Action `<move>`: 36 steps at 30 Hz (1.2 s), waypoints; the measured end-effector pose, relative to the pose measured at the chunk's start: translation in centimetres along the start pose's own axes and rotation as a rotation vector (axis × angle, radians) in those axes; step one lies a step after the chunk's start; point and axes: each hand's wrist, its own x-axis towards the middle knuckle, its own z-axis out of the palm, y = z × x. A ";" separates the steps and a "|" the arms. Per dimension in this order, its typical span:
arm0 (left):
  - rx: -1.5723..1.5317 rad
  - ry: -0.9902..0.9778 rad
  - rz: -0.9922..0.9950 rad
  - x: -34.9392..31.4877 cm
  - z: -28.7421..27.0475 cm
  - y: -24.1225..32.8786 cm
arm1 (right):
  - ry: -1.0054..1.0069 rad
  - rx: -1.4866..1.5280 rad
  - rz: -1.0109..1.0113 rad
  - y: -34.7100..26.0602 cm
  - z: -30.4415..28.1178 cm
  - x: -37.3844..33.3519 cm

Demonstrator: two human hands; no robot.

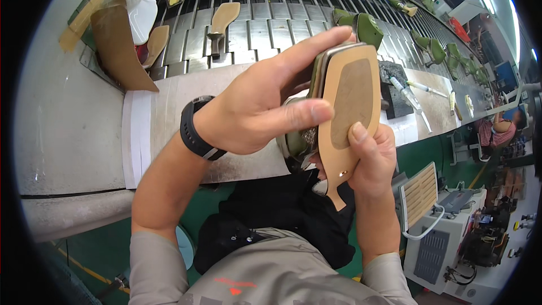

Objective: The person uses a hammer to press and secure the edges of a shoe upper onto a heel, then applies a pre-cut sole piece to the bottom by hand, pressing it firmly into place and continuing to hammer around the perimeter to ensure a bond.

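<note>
Between my hands is a shoe, its tan sole (367, 101) turned up toward me, with a rough brown patch in the middle and a small hole near the narrow end. Parts of the green upper (296, 141) show beneath it. My left hand (237, 104), with a black watch at the wrist, spans the shoe's edge: its thumb presses the sole's left side and its fingers reach round the far end. Holding from the right, my right hand (375, 161) lays its thumb on the sole near the narrow end; its other fingers are mostly hidden underneath.
Ahead runs a slatted metal conveyor (262, 36) carrying a tan sole (226, 16) and green shoes (370, 31). Brushes (409, 99) lie by a black block (395, 73) on the right. A brown board (116, 45) stands left. A white machine (440, 243) and a seated person (497, 133) are farther right.
</note>
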 end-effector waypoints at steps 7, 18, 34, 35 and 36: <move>-0.253 0.236 -0.195 -3.7 2.4 5.1 | 0.084 -0.015 -0.190 1.9 2.2 -3.7; 0.037 0.468 -0.236 -7.8 3.2 10.1 | -0.202 -0.567 -0.487 2.1 6.2 -4.5; 0.584 0.476 -0.268 -7.7 1.4 10.4 | -0.193 -0.586 -0.415 1.3 7.5 -1.9; 0.602 0.472 -0.269 -7.7 1.5 10.4 | -0.186 -0.583 -0.396 1.3 7.6 -1.9; 0.599 0.471 -0.272 -7.4 1.4 10.3 | -0.181 -0.581 -0.376 1.3 7.6 -1.9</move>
